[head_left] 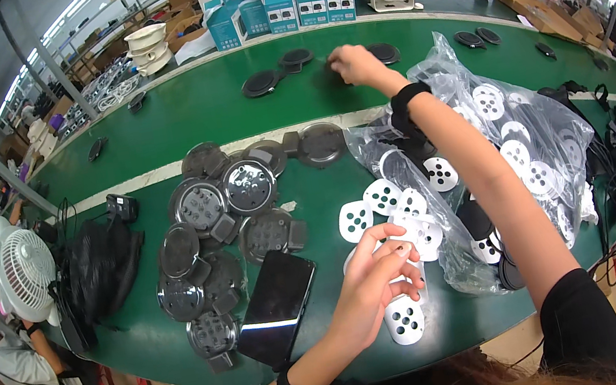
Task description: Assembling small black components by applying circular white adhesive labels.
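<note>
On my only feed, the head view, I take the middle of the picture as the clock's centre. The right hand (358,64) is at one o'clock, reaching over the green belt (180,120), its fingertips bunched at a dark, blurred piece (335,79). I cannot tell from here whether they are clamped on it or only touching it. Just beyond that hand, also at one o'clock, a black disc (386,53) lies on the belt; another black disc (261,84) lies near twelve.

The left hand (371,293) is at five o'clock, well apart from the right, fingers loosely curled with gaps between them. It hangs over white perforated discs (406,320) on the green table (319,207); I can't make out whether it touches any.

At three o'clock a clear plastic bag (453,200) holds more white pieces, and the right forearm crosses above it. Smoky transparent covers (249,186) are heaped toward nine o'clock, with a dark phone (277,305) at seven. Far out at nine stands a white fan (23,267); blue boxes (282,11) line twelve.
</note>
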A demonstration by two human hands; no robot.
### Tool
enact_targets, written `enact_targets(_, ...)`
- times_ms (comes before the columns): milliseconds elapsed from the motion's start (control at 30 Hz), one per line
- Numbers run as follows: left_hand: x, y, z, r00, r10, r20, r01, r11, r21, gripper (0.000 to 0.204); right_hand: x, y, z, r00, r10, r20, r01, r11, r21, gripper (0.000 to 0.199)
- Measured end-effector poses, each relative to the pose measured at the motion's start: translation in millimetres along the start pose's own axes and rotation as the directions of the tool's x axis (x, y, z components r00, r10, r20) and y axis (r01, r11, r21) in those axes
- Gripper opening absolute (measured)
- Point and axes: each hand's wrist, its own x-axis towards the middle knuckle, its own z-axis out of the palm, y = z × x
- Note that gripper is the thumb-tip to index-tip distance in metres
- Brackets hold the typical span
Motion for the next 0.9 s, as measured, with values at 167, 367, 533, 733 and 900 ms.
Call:
enact_targets(167, -1.5, 0.3, -3.1, 1.0, 0.012, -0.01, -0.012, 1.0, 0.013, 0.027, -33.6, -30.9, -40.8, 0.98, 0.195, 0.036, -0.165, 0.701, 0.694, 0.033)
enact_targets(367, 5.3, 3.3, -8.6, 0.924, 0.353, -0.146, -0.33, 0.931, 0.158, 0.038, -109.9, -84.7, -90.8, 0.979, 0.077, 0.191, -0.201, 0.559, 0.804, 0.037)
enact_targets(533, 1.9, 9.8, -3.0, 0.866, 0.495, -0.075, -0.472, 0.858, 0.203, 0.047, -208.7, -142.8, -95.4, 0.929, -0.33, 0.166, 0.115, 0.685, 0.719, 0.034)
enact_targets(733, 1.8, 3.7, -4.1, 0.902, 0.424, 0.084, -0.432, 0.882, 0.187, 0.037, -277.8, -152.8, -95.2, 0.81, -0.578, 0.104, 0.536, 0.8, 0.27, 0.032)
enact_targets(900, 4.6, -1.5, 1.2, 0.903, 0.422, 0.083, -0.43, 0.882, 0.192, 0.04, -281.0, -138.9, -95.6, 0.77, -0.638, -0.021, 0.617, 0.735, 0.283, 0.029)
